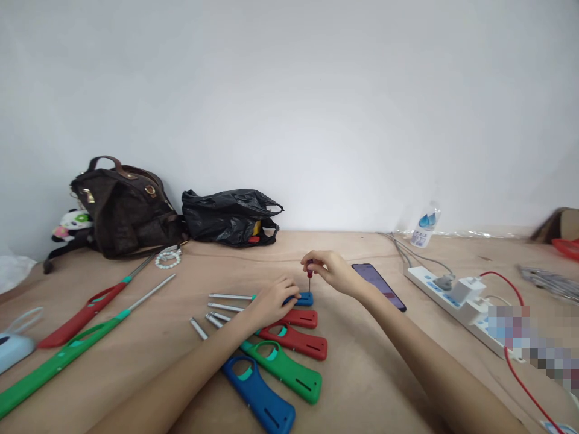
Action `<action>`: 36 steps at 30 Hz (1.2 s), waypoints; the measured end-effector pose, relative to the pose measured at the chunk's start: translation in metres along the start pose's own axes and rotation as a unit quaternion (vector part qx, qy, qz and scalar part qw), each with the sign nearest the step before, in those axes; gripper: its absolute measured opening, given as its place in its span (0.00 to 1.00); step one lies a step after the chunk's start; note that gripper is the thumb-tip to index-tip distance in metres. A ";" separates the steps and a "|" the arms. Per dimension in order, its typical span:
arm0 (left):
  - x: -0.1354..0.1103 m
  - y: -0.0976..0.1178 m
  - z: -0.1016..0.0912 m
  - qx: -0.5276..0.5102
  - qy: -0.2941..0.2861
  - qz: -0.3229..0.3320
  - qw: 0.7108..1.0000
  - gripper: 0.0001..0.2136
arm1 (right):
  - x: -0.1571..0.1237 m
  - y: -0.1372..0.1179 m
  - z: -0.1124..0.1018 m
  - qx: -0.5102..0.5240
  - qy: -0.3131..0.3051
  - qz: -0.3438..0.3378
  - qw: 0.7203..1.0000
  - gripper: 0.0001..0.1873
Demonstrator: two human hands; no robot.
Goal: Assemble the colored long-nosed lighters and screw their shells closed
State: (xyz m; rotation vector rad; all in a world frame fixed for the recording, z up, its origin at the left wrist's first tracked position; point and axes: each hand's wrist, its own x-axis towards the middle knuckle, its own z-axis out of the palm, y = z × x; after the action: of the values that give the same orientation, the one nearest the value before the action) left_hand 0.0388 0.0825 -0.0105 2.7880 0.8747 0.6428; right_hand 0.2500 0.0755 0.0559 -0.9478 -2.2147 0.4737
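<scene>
Several long-nozzle lighters lie side by side on the wooden table (pixel 362 374). My left hand (pixel 272 299) presses down on the far blue lighter (pixel 306 298), fingers closed over its handle. My right hand (pixel 329 269) pinches a small red-handled screwdriver (pixel 310 274) upright, its tip on that blue lighter. Nearer to me lie two red lighters (pixel 302 341), a green one (pixel 289 371) and a blue one (pixel 260 395).
A longer red lighter (pixel 85 313) and a green one (pixel 58 358) lie at left. At the back stand a brown bag (pixel 124 208), a black plastic bag (pixel 230 216) and a water bottle (pixel 425 228). A phone (pixel 379 286) and a white power strip (pixel 456 295) with red cable sit at right.
</scene>
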 end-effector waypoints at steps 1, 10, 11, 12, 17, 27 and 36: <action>0.000 0.000 0.000 -0.001 -0.001 -0.002 1.000 0.07 | 0.000 -0.002 0.000 -0.022 0.005 0.003 1.000 0.09; 0.001 -0.004 0.005 -0.024 0.016 -0.014 0.999 0.06 | 0.001 -0.028 0.008 -0.237 0.017 0.052 0.970 0.02; 0.001 -0.005 0.006 -0.025 0.017 -0.015 0.999 0.06 | 0.000 -0.029 0.011 -0.250 0.028 0.063 0.966 0.03; 0.001 -0.006 0.006 -0.027 0.019 -0.013 0.999 0.06 | 0.000 -0.029 0.014 -0.259 0.041 0.073 0.962 0.05; 0.001 -0.007 0.007 -0.035 0.030 0.001 0.999 0.05 | -0.001 -0.027 0.027 -0.249 0.082 0.078 0.962 0.05; -0.001 0.000 -0.001 -0.023 0.010 -0.010 1.000 0.06 | -0.003 -0.012 -0.013 -0.004 -0.083 0.034 0.996 0.10; 0.001 -0.007 0.005 -0.061 0.003 -0.029 0.998 0.04 | -0.002 -0.011 -0.011 -0.010 -0.091 0.091 0.992 0.10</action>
State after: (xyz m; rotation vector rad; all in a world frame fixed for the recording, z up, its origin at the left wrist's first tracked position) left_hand 0.0383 0.0887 -0.0158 2.6444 0.8842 0.6708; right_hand 0.2531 0.0679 0.0688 -1.1632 -2.3083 0.6466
